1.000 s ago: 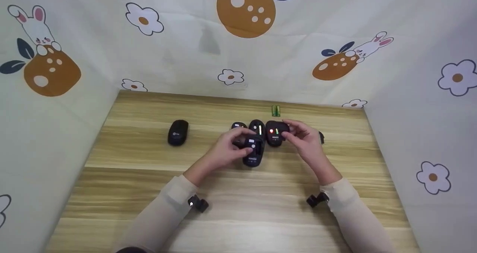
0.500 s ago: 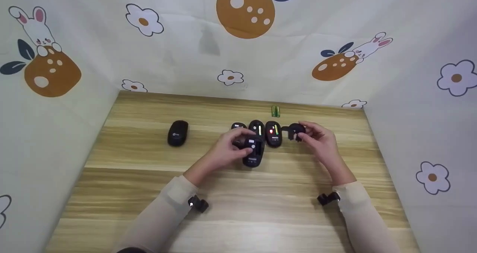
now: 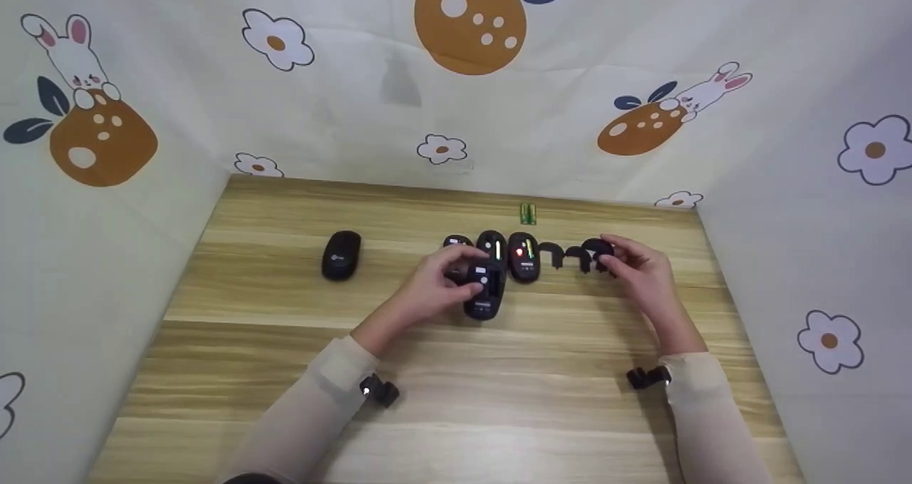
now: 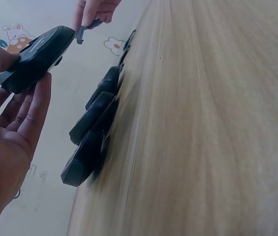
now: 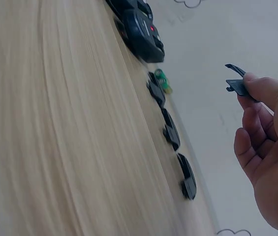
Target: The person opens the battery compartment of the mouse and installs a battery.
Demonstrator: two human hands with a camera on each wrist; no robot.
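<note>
My left hand (image 3: 427, 284) grips a black computer mouse (image 3: 483, 303) by its sides, underside up, with the battery bay uncovered. In the left wrist view this mouse (image 4: 38, 56) is held above the table. My right hand (image 3: 645, 270) pinches a thin black battery cover (image 5: 239, 87) between thumb and fingertips, raised over the table. Below it, several similar covers lie in a row; the nearest cover (image 3: 551, 253) is beside the mice. Three other mice lie bottom up: a partly hidden mouse (image 3: 456, 240), a middle mouse (image 3: 491, 240) and a mouse with a red light (image 3: 524, 263).
Two green batteries (image 3: 527, 214) lie side by side behind the mice. A separate black mouse (image 3: 340, 256) sits right side up at the left. Patterned cloth (image 3: 342, 127) encloses the back and sides of the wooden table (image 3: 456, 405).
My right hand has moved rightward with the battery cover, from over the red-lit mouse to over the row of covers, which is now uncovered to view. My left hand and its mouse stay put.
</note>
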